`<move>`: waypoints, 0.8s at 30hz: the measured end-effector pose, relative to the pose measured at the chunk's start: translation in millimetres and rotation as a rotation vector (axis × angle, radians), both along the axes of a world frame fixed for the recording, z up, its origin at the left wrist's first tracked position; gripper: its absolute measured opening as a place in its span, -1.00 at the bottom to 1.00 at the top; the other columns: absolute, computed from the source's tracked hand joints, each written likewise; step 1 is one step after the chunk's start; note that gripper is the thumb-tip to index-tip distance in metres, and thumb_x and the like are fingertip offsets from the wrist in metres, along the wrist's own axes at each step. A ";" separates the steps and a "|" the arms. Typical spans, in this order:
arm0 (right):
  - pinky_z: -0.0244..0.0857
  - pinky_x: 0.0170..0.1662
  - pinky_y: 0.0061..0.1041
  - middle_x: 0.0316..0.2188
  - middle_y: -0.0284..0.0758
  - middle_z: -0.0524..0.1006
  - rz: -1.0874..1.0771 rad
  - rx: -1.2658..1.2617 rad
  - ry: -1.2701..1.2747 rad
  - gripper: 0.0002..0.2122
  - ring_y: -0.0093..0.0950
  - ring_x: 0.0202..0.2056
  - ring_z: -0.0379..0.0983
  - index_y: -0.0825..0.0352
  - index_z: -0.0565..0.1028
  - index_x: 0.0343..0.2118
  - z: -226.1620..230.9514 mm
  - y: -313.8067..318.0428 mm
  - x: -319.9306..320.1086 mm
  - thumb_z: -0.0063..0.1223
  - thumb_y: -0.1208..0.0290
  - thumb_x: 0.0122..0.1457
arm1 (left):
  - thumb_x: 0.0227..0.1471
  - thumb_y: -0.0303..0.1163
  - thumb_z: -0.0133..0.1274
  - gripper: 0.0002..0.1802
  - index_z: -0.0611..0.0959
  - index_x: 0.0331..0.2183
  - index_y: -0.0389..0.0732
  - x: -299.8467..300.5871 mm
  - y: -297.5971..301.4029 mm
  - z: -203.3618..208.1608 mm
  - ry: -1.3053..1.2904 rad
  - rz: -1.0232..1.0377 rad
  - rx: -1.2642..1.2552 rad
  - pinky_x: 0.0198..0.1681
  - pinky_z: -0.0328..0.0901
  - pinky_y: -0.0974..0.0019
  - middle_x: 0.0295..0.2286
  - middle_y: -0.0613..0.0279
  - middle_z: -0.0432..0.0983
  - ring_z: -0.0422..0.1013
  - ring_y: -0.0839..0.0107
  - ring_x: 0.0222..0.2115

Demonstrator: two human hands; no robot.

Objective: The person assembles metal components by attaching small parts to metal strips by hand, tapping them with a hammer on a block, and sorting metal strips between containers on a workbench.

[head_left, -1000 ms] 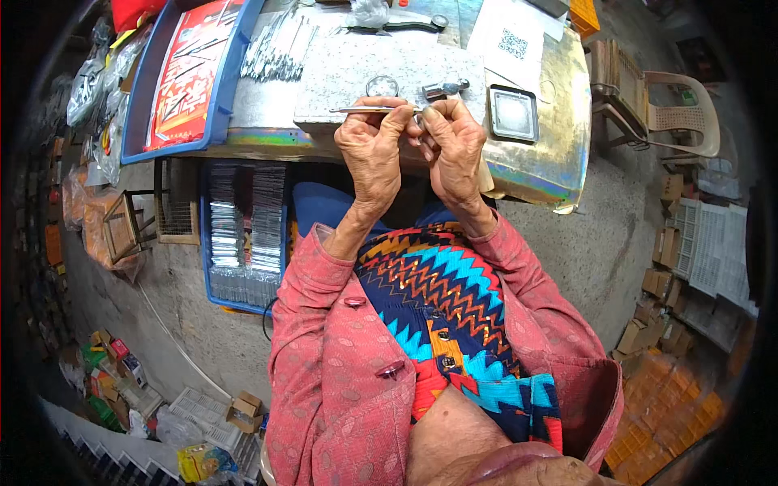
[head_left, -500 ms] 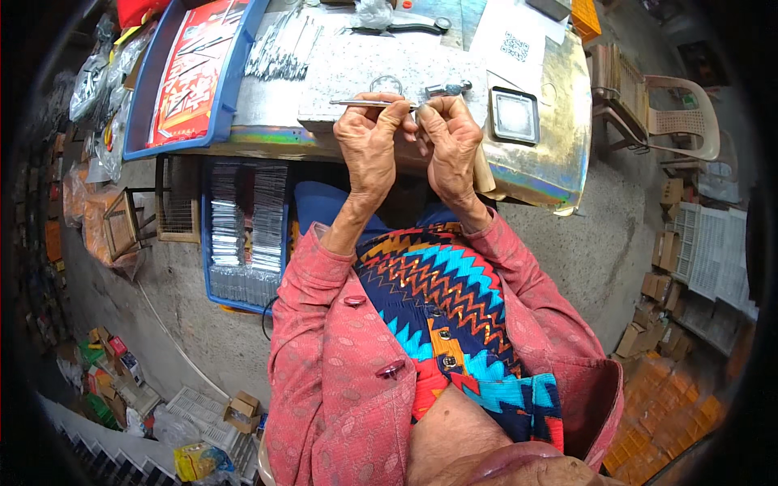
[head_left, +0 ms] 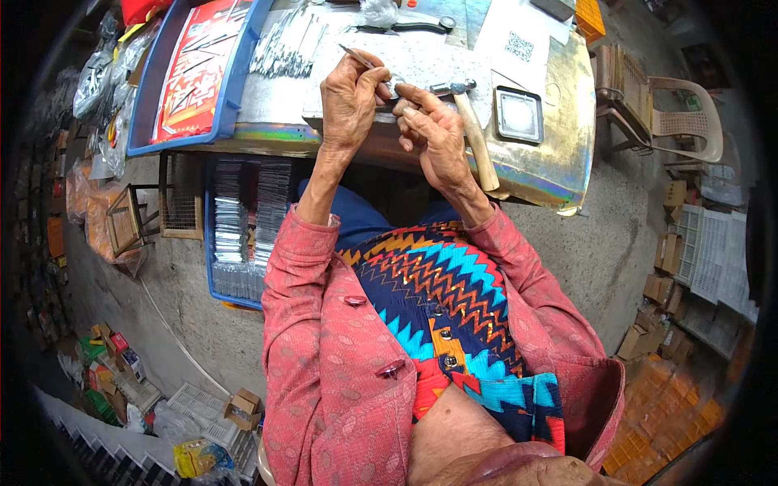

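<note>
My left hand (head_left: pixel 350 105) is closed, pinching a thin, pointed metal strip (head_left: pixel 356 55) between thumb and fingers. The strip slants, its tip up at the far left and its other end near my right fingertips. My right hand (head_left: pixel 440 138) has its fingers loosely bent and apart, with nothing visible in it; I cannot tell if the index fingertip touches the strip. Beyond the hands lies a pale speckled block (head_left: pixel 320 93). A hammer rests at the right, its metal head (head_left: pixel 454 87) on the block and its wooden handle (head_left: pixel 476 142) pointing toward me.
A blue tray (head_left: pixel 227 121) with red paper and thin pieces stands at the left, beside a pile of metal strips (head_left: pixel 288 44). Black-handled pliers (head_left: pixel 421 27) lie farther back. A black square dish (head_left: pixel 519 115) sits at the right. Below is a blue crate (head_left: pixel 212 267) of strips.
My left hand has moved left and tilted the strip from level to slanting. My right hand has loosened its pinch and drawn toward me, uncovering the hammer handle.
</note>
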State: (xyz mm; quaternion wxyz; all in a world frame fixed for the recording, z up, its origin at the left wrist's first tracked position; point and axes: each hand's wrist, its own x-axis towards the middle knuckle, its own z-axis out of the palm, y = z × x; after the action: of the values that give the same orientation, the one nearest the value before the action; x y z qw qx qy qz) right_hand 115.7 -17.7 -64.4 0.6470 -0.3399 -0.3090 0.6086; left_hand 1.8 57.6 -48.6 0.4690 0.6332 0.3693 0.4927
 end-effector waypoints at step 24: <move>0.09 -0.61 -0.79 -0.51 -0.40 0.35 0.059 -0.128 -0.078 -0.74 -0.76 -0.60 0.17 0.48 0.31 -0.17 17.4 -46.1 32.0 -0.07 0.48 0.09 | 0.02 -0.46 -0.06 -0.93 0.48 -0.44 -0.25 -5.9 18.8 -2.5 0.043 -0.073 -0.037 -0.62 0.26 0.61 -0.59 0.29 0.47 0.36 0.65 -0.64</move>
State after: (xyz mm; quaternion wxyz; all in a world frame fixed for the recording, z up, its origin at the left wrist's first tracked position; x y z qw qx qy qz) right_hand 147.6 -63.9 -47.0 0.5932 -0.3948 -0.3045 0.6321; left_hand -4.1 76.4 -51.1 0.4901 0.6479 0.3650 0.4547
